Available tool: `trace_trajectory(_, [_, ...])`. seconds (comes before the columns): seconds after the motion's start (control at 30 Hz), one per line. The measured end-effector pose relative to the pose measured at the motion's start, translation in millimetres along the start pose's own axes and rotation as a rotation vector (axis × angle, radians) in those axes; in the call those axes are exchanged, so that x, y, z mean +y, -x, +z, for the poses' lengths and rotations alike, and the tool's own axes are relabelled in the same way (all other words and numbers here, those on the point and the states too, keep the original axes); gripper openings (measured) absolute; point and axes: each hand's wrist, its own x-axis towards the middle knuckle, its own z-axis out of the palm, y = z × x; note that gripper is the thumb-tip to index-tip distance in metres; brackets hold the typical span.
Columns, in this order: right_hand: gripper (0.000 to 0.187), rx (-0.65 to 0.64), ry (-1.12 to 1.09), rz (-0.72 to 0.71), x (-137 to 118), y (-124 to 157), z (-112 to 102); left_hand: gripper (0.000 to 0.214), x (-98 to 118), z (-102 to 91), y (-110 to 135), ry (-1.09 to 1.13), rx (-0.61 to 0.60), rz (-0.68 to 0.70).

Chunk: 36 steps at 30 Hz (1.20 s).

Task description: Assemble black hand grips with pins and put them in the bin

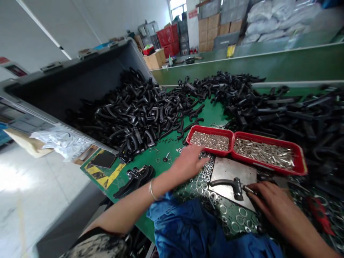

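My left hand (187, 162) hangs over loose metal rings (204, 175), by the near edge of a red tray of tiny metal parts (209, 140). Its thumb and fingers are apart, and I see nothing held in them. A black lever handle (228, 183) lies on a flat metal plate (220, 168), its thick hub toward my right hand. My right hand (274, 200) is closed around a short silvery metal rod (250, 190) that points at the hub. The rod's rear end is hidden under the fingers.
Adjoining stands a red tray of metal pins (264, 152). Black handles (142, 111) spill from a tipped grey crate (67, 75) at left; another heap (268, 107) lies at right. Several handles (138, 175) lie near the left edge. A red-handled tool (319, 215) rests at right.
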Motion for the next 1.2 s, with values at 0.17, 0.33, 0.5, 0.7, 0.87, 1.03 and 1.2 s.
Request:
trace_trajectory(0.17, [0.039,0.070,-0.109,0.088,-8,16,-4,0.035,-109,-36.5,-62,-0.453,-0.234,-0.032])
trace_trajectory(0.33, [0.033,0.135,-0.385,0.378,-36,23,-8,0.028,-152,-10.3,-97,-0.601,-0.400,0.189])
trace_trajectory(0.5, [0.030,0.328,-1.001,0.600,-56,8,-17,0.015,-162,-12.0,-97,-0.472,-0.289,0.204])
trace_trajectory(0.7, [0.031,0.225,-1.487,0.781,-63,-5,-24,0.033,-87,-47.7,-65,-0.096,0.311,-0.168])
trace_trajectory(0.87, [0.033,-0.048,-1.473,0.858,-70,4,-28,0.023,39,-13.0,-18,0.567,0.104,-0.148])
trace_trajectory(1.03, [0.038,0.064,-0.796,0.672,-76,10,-44,0.034,103,55.6,18,0.999,-0.110,-0.292])
trace_trajectory(1.2, [0.032,0.115,-0.361,0.449,-73,6,-51,0.040,109,81.2,21,1.047,-0.155,-0.378])
